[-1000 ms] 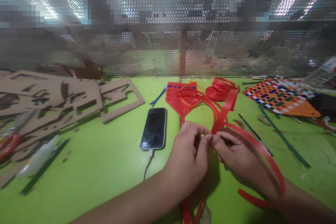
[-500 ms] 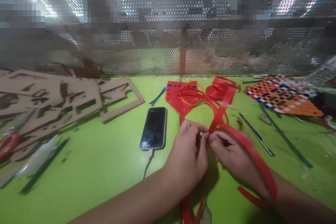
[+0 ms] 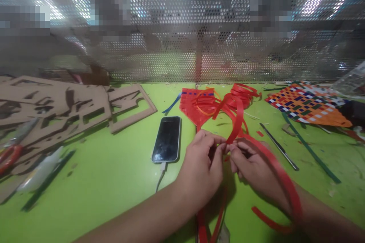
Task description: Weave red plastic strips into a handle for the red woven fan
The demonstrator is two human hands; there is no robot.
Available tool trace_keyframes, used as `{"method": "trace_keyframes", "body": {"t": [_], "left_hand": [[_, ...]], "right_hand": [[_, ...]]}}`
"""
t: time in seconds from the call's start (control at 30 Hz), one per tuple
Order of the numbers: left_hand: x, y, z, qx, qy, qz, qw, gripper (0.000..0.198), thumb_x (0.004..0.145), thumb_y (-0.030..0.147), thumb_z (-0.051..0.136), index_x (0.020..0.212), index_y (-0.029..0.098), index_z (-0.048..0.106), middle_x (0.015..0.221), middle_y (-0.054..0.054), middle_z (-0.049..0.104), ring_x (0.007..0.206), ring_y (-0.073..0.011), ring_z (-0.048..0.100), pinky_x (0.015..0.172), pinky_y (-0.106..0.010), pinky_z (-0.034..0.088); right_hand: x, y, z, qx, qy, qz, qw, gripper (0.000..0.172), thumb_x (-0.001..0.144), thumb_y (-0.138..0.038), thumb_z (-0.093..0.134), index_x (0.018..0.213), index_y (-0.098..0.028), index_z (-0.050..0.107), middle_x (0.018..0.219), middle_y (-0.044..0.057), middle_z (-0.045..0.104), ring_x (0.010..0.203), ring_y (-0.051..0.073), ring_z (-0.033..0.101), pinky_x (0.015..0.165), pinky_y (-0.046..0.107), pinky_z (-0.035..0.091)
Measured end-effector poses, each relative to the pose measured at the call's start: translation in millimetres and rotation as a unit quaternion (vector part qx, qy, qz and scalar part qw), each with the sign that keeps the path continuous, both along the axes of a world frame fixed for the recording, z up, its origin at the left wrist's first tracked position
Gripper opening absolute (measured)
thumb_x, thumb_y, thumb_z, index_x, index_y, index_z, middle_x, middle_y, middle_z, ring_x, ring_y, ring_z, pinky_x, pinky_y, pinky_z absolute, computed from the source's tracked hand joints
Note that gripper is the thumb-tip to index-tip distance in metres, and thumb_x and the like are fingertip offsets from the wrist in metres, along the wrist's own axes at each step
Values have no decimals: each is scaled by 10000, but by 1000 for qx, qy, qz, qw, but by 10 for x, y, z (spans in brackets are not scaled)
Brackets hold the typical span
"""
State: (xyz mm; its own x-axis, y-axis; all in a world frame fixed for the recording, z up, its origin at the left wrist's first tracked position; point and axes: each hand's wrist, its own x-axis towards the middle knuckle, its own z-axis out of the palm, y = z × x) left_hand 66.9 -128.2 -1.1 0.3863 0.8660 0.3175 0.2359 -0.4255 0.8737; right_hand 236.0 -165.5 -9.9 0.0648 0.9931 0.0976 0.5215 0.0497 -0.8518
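Note:
Both hands meet at the centre, fingertips pinched together on a red paper strip [image 3: 238, 119]. My left hand [image 3: 203, 159] is closed, thumb against forefinger at the strip. Close beside it, my right hand [image 3: 246, 157] is closed in a pinch too; the exact grip point is hidden by the fingers. One length of strip arches up from the fingertips, and another loops over my right wrist, its end hanging below. Just beyond lies a red woven piece [image 3: 196, 108] with a row of blue squares and loose red and orange strips on it.
A phone [image 3: 167, 138] with a charging cable lies left of my hands. Cardboard cut-outs [image 3: 94, 110], red-handled scissors [image 3: 11, 155] and a glue-like tube [image 3: 42, 172] are further left. To the right are a pen-like tool [image 3: 279, 147] and a multicoloured woven mat [image 3: 308, 104]. Perforated metal [image 3: 171, 45] stands behind.
The upper part of the red strip has bent from a straight slant into an arch toward the left. Its loose lower end has shifted slightly left. Both hands keep nearly the same place.

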Motion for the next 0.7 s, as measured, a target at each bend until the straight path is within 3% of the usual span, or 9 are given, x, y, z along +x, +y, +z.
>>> {"method": "trace_keyframes", "body": {"t": [0.13, 0.3, 0.5, 0.7], "left_hand": [[10, -10, -10, 4, 11, 9, 1000, 155, 1004, 155, 567, 870, 188, 637, 928, -66, 630, 875, -193, 626, 798, -322, 523], [18, -29, -16, 24, 4, 4, 1000, 143, 994, 141, 565, 875, 193, 624, 942, -73, 628, 858, -190, 617, 768, -312, 519], [5, -26, 42, -16, 0, 1, 1000, 157, 996, 168, 594, 861, 201, 666, 922, -60, 658, 883, -199, 632, 785, -328, 524], [-13, 20, 66, -55, -38, -29, 997, 200, 1011, 220, 603, 887, 193, 758, 885, -58, 670, 870, -190, 648, 759, -312, 524]], "right_hand": [[-21, -4, -40, -16, 7, -5, 1000, 375, 991, -326, 526, 625, -243, 548, 507, -40, 536, 430, 126, 527, 424, 237, 403], [-47, -23, -17, 27, -14, -23, 999, 348, 997, -319, 523, 659, -239, 510, 552, -47, 495, 484, 118, 488, 473, 242, 398], [10, -28, 58, 11, -4, 13, 1000, 360, 1021, -369, 535, 683, -243, 526, 567, -38, 494, 494, 126, 457, 439, 238, 366], [128, -12, -50, -6, 107, 32, 994, 389, 1043, -484, 558, 734, -250, 523, 558, -55, 471, 462, 128, 451, 438, 250, 383]]}}
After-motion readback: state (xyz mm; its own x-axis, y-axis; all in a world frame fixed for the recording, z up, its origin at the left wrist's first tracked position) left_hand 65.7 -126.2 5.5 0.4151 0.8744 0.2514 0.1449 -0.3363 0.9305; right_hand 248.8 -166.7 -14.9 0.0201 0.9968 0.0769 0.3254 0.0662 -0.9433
